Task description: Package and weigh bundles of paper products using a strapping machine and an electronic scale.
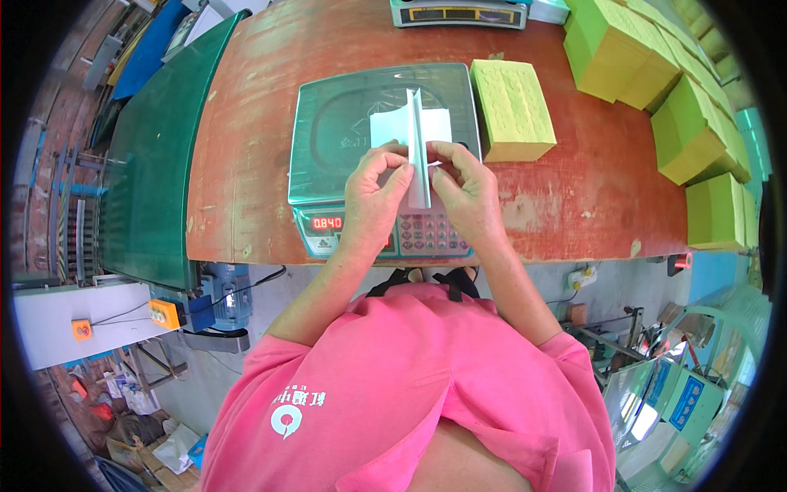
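Over a digital weighing scale (328, 176), my left hand (373, 197) and my right hand (470, 193) pinch thin white paper sheets (419, 152) between them. The sheets stand on edge, seen nearly end-on, with a narrow gap between the leaves near the top. Each hand grips its own side with thumb and fingers. Behind them, white paper (388, 127) lies on the scale's clear-covered platform, partly hidden by my hands and the held sheets. Red digits glow on the scale's front panel, beside a keypad (434, 234) partly covered by my right hand.
Touching or close to the scale's right side is a yellow embossed block (512, 107). Several similar yellow blocks (627, 61) line the worn red table's (246, 148) right edge. A second scale (459, 14) sits at the far edge. To the left runs a green conveyor belt (156, 156).
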Demonstrator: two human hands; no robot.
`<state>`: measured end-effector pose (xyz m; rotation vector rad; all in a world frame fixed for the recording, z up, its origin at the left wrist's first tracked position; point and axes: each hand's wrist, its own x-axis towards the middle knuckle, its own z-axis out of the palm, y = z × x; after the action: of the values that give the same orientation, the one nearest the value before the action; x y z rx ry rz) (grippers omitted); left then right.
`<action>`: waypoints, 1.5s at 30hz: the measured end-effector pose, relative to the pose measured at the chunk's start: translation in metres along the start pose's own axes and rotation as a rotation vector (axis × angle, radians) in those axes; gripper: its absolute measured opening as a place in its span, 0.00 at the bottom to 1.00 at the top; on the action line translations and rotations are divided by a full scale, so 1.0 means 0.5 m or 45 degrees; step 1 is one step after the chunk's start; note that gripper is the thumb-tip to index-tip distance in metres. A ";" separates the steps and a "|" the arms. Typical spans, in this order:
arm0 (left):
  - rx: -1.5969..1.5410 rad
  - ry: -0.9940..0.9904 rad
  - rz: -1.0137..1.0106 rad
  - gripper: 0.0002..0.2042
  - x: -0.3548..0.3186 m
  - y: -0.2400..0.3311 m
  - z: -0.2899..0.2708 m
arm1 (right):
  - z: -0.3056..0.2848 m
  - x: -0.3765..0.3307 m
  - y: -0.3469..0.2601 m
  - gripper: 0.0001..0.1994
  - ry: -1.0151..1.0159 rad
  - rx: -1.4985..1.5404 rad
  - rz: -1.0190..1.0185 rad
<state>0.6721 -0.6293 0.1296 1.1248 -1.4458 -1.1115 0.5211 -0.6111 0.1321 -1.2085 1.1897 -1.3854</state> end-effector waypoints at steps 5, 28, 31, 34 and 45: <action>-0.132 0.125 -0.097 0.07 -0.008 -0.007 0.006 | 0.007 -0.001 0.000 0.15 -0.005 0.060 0.062; -0.189 -0.010 -0.076 0.08 -0.006 0.009 0.006 | 0.007 -0.006 0.001 0.14 -0.021 0.001 -0.009; -0.179 0.001 -0.066 0.07 -0.006 0.005 0.005 | 0.006 -0.005 0.003 0.14 -0.026 0.017 -0.006; -0.184 -0.001 -0.097 0.07 -0.006 0.009 0.006 | 0.004 -0.004 0.005 0.14 -0.008 0.005 0.002; -0.112 -0.005 -0.132 0.06 -0.005 0.008 0.007 | -0.011 0.019 -0.008 0.09 -0.101 -0.058 0.114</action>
<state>0.6687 -0.6259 0.1326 1.1467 -1.3409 -1.2385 0.5146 -0.6195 0.1368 -1.2158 1.2110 -1.2391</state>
